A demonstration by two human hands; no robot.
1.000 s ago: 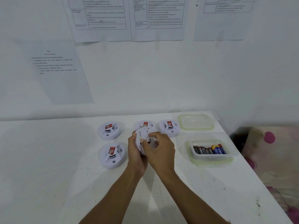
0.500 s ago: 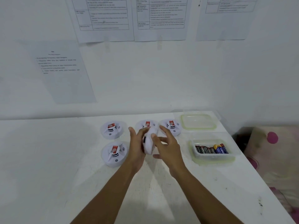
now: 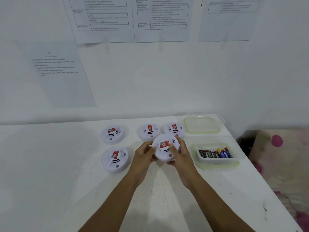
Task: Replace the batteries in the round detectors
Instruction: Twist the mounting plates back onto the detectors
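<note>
Both hands grip one round detector face-up, low over the bench.

The left hand (image 3: 143,154) and right hand (image 3: 181,155) clasp the held detector (image 3: 164,149) from either side, near four other detectors (image 3: 115,159) and the battery tub (image 3: 215,154).

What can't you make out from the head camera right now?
- Held detector: underside and battery bay face away; left hand and right hand cover its sides.
- Wall sheets: print too small, tops cropped.
- Batteries in container: count unclear, packed and overlapping.
</note>
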